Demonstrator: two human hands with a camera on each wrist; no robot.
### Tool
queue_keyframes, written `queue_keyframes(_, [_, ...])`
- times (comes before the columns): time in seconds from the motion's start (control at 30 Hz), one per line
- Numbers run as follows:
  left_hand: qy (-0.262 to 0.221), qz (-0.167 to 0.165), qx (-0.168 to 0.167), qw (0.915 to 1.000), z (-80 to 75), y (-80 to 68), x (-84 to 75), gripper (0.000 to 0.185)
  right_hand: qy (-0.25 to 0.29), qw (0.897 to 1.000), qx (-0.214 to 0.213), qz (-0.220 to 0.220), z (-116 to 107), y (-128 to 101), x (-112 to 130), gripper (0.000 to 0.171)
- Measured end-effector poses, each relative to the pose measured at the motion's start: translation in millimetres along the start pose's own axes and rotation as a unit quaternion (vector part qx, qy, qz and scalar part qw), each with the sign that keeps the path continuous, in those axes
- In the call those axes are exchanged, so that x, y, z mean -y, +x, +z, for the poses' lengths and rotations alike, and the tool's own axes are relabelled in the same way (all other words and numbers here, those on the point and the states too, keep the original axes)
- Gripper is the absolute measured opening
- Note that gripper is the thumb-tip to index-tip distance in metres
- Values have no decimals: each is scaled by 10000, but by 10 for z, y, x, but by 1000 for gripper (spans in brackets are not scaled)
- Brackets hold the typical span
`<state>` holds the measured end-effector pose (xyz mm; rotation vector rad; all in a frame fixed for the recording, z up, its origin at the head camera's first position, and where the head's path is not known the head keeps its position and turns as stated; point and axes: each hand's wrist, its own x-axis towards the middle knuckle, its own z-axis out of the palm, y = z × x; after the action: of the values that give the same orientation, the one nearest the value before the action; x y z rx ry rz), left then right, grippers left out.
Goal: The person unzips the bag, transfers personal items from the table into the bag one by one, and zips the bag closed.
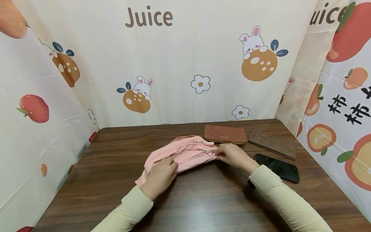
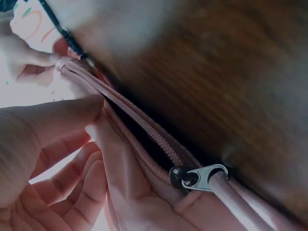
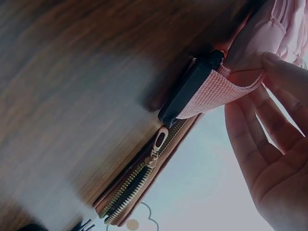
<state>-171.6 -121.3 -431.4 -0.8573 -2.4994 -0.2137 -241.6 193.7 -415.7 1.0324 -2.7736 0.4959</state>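
A soft pink waist bag [image 1: 188, 149] lies slantwise on the table, with cord pulls at its right end. My left hand [image 1: 162, 174] is on its front left part. In the left wrist view, the left thumb and fingers pinch the fabric beside a parted zipper [image 2: 144, 127]. The zipper's silver slider [image 2: 199, 177] carries a pink cord. At the bag's right end, my right hand [image 1: 234, 157] pinches the pink fabric near the edge, as the right wrist view shows. Beside those fingertips are pink webbing [image 3: 211, 96] and a black buckle [image 3: 190, 84].
Behind the bag lies a reddish-brown zip wallet [image 1: 224, 133], with a grey-brown long wallet [image 1: 272, 144] to its right. A black phone [image 1: 278, 168] is on the table beside the right forearm. Printed curtains [image 1: 179, 64] stand along the table's back and sides.
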Motion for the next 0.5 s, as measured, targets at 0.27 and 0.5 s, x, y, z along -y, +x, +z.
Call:
queue_keyframes(0.27, [563, 127, 25, 9983, 54, 27, -16, 23, 48, 10000, 15, -2, 7, 3, 0, 5])
queue_keyframes(0.5, [303, -10, 344, 9989, 17, 48, -6, 13, -27, 9999, -53, -94, 9, 14, -6, 6])
